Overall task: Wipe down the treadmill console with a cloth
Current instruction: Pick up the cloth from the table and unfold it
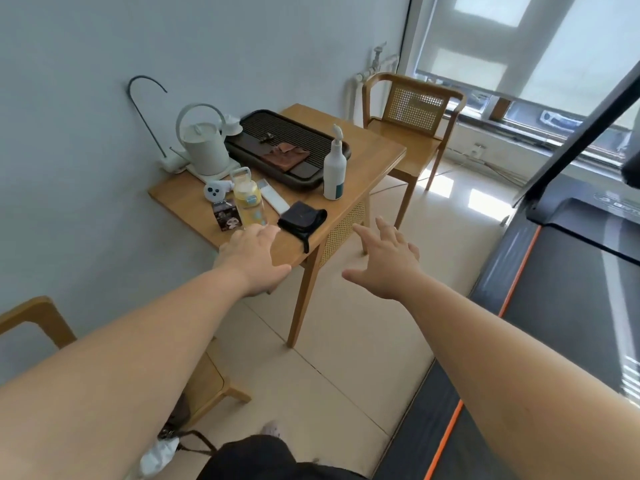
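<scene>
A folded dark cloth (302,218) lies at the near corner of a small wooden table (367,157). My left hand (254,258) is stretched out over the table's near edge, fingers straight, its fingertips just short of the cloth and holding nothing. My right hand (386,263) hovers in the air to the right of the table corner, fingers spread, empty. The treadmill (568,292) with its black belt and orange stripe fills the right side; one dark upright (585,133) rises toward the top right, and the console itself is out of view.
On the table stand a white spray bottle (335,168), a yellow drink bottle (247,199), a small box (225,214), a white kettle (204,143) and a dark tea tray (287,147). A cane chair (412,116) stands behind, another chair (38,320) at near left.
</scene>
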Motion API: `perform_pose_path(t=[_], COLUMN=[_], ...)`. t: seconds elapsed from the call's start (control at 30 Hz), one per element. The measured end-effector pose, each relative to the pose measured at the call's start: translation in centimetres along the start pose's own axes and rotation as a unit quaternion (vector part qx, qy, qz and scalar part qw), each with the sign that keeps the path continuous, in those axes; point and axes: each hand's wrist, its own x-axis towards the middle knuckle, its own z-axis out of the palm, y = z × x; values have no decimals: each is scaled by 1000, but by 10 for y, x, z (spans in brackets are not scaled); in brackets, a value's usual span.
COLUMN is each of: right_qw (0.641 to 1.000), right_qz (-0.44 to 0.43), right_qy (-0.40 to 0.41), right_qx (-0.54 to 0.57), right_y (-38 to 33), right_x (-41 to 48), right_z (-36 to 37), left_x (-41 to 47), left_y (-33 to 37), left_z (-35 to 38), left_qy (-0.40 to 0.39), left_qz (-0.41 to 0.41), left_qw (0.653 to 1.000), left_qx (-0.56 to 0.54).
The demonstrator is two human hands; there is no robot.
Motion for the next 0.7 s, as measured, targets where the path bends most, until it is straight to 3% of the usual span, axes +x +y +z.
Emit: perform_pose_path(t=[0.17, 0.37, 0.57, 0.7], right_qw=[999, 995, 990, 979], right_qz=[5, 35, 33, -12], right_qy=[-34, -83, -135, -204], right_qx=[2, 34, 18, -18], right_y=[2, -3, 0, 12], right_x=[70, 145, 208, 253], right_z=[6, 9, 13, 17], left_x=[81, 163, 221, 251], left_y=[-10, -23, -35, -37], left_z=[15, 34, 55, 70], left_qy=[-27, -56, -110, -155], left_qz=[4, 4, 9, -6], left_qw=[999, 991, 986, 982], left_qx=[-19, -123, -122, -108])
